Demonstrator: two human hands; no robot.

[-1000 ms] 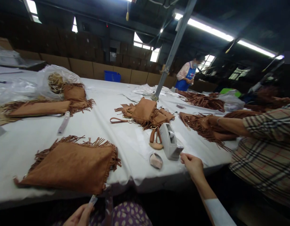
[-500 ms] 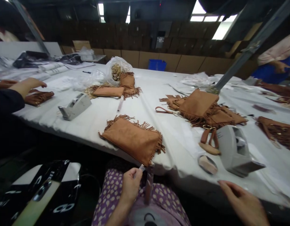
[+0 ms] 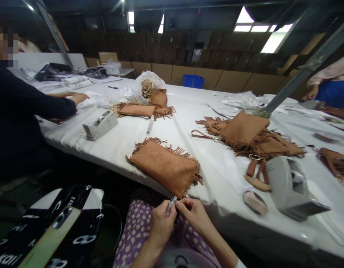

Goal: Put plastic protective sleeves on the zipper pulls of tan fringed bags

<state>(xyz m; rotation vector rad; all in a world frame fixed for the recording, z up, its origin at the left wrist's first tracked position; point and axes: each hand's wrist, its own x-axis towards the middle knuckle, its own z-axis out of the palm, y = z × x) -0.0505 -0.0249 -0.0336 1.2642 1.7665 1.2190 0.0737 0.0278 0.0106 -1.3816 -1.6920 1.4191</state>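
Note:
A brown fringed pouch (image 3: 164, 163) lies at the table's front edge, its near corner toward me. At that corner my left hand (image 3: 163, 219) is closed on a small shiny, clear-looking piece (image 3: 172, 204), which seems to hang from the pouch's hardware. My right hand (image 3: 194, 215) meets it there, thumb and finger pinched together beside the piece. Whatever lies between those right fingertips is too small to make out. The strap below the corner is mostly hidden by my hands.
Right of the pouch stand a grey tape dispenser (image 3: 293, 186), a round dish (image 3: 255, 203) and a pile of fringed pouches (image 3: 244, 130). Another tape dispenser (image 3: 100, 125) is at left, near a co-worker's sleeve (image 3: 29, 93). A metal post (image 3: 297, 80) rises at the right.
My right hand has come from the table's right edge to the pouch's corner and closed beside my left hand. My left hand keeps its hold. The view has shifted slightly; the co-worker has leaned in.

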